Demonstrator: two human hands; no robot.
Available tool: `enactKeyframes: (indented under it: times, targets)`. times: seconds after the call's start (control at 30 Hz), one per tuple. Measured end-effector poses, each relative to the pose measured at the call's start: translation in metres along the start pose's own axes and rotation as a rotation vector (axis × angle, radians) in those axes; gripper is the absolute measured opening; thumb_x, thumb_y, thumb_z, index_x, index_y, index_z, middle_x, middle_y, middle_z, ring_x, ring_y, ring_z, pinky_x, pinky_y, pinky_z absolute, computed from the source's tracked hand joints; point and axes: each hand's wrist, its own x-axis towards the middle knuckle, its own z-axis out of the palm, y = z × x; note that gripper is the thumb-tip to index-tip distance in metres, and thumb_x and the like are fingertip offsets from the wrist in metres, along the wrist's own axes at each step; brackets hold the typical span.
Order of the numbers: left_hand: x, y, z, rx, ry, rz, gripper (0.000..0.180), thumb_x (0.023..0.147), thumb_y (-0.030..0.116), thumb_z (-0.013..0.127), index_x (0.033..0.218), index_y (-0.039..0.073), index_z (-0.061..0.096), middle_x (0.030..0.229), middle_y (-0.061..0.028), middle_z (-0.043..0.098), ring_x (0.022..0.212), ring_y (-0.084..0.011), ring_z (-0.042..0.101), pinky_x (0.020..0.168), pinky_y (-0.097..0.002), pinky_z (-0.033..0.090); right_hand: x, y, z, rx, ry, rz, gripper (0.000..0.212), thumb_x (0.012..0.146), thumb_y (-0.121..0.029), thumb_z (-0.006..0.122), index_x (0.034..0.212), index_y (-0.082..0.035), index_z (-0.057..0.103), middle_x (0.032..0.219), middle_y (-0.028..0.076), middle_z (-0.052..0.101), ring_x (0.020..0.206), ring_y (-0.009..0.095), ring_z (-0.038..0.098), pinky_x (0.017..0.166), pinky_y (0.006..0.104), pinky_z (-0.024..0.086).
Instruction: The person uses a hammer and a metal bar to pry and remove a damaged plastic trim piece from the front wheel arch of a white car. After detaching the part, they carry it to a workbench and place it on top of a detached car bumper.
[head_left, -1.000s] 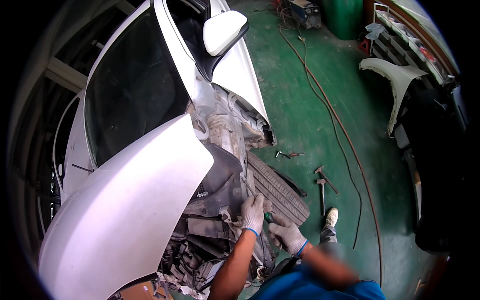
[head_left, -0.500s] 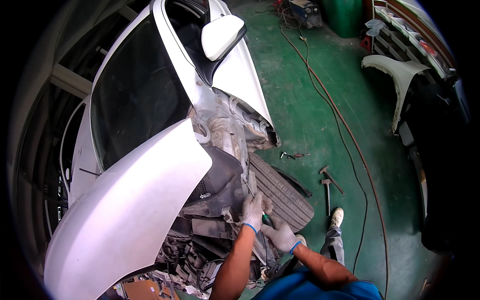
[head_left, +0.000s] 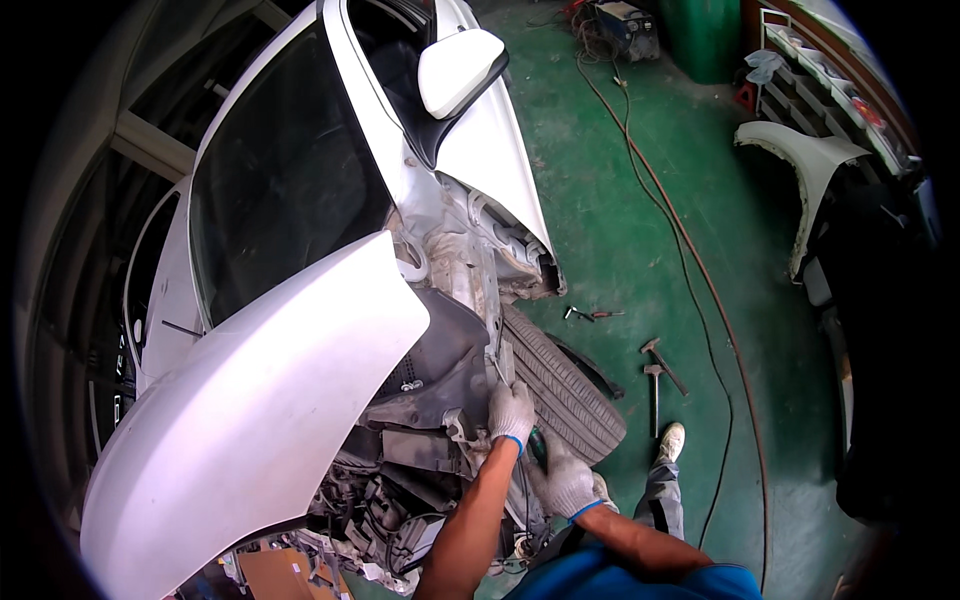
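Note:
A screwdriver with a green and black handle (head_left: 538,446) is in the gloved grip of my right hand (head_left: 566,484). My left hand (head_left: 511,410), also in a white knitted glove, closes around its thin metal shaft (head_left: 499,370); the fingers hide part of it. The shaft points up along the bare metal edge of the inner wing (head_left: 489,345) of a white car; its tip is hard to make out. Just right of my hands is the front tire (head_left: 565,380). To their left lie a dark plastic liner (head_left: 445,340) and the uncovered engine bay (head_left: 385,515).
The raised white hood (head_left: 270,390) rises on the left, below the windshield (head_left: 285,180). Two hammers (head_left: 655,400) and small hand tools (head_left: 594,315) lie on the green floor. A hose (head_left: 700,265) and cable run past them. A loose fender (head_left: 805,160) stands at right.
My right hand has shifted slightly down, and its grip on the handle has turned a little. My left hand stays by the metal edge. The whole view has moved slightly.

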Motion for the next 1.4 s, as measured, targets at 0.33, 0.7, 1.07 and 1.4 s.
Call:
enactKeyframes:
  times: [0.33, 0.7, 1.07, 1.4]
  targets:
    - [-0.011, 0.037, -0.028, -1.061, -0.357, -0.538, 0.028, 0.105, 0.029, 0.055, 0.115, 0.003, 0.060, 0.066, -0.0003, 0.051, 0.050, -0.0133, 0.048, 0.049, -0.0326, 0.043, 0.021, 0.014, -0.023, 0.514, -0.261, 0.078, 0.049, 0.091, -0.032, 0.072, 0.128, -0.001, 0.064, 0.097, 0.017, 0.074, 0.090, 0.026, 0.073, 0.079, 0.0379, 0.057]
    - [0.019, 0.136, -0.060, -0.620, -0.355, -0.124, 0.027, 0.105, 0.029, 0.057, 0.113, 0.004, 0.063, 0.064, -0.0005, 0.054, 0.049, -0.0100, 0.050, 0.044, -0.0265, 0.044, 0.034, 0.000, -0.020, 1.441, -0.409, 0.054, 0.036, 0.090, -0.019, 0.077, 0.120, -0.005, 0.062, 0.083, 0.000, 0.066, 0.058, 0.011, 0.059, 0.053, 0.0281, 0.049]
    - [-0.037, 0.051, -0.027, -0.735, -0.245, -0.561, 0.030, 0.105, 0.033, 0.054, 0.101, 0.004, 0.059, 0.075, -0.0073, 0.063, 0.056, -0.0191, 0.061, 0.051, -0.0342, 0.050, 0.012, 0.040, -0.029, 0.363, -0.333, 0.090, 0.057, 0.086, -0.034, 0.076, 0.132, -0.004, 0.063, 0.111, 0.022, 0.073, 0.104, 0.033, 0.072, 0.094, 0.0418, 0.053]
    - [0.005, 0.041, -0.033, -0.458, -0.323, -0.460, 0.028, 0.105, 0.027, 0.050, 0.099, 0.001, 0.058, 0.068, -0.0075, 0.061, 0.054, -0.0193, 0.061, 0.045, -0.0356, 0.050, 0.019, -0.004, 0.001, 0.931, -0.342, 0.235, 0.036, 0.094, -0.026, 0.073, 0.117, -0.001, 0.061, 0.090, 0.006, 0.067, 0.075, 0.014, 0.063, 0.065, 0.0295, 0.051]
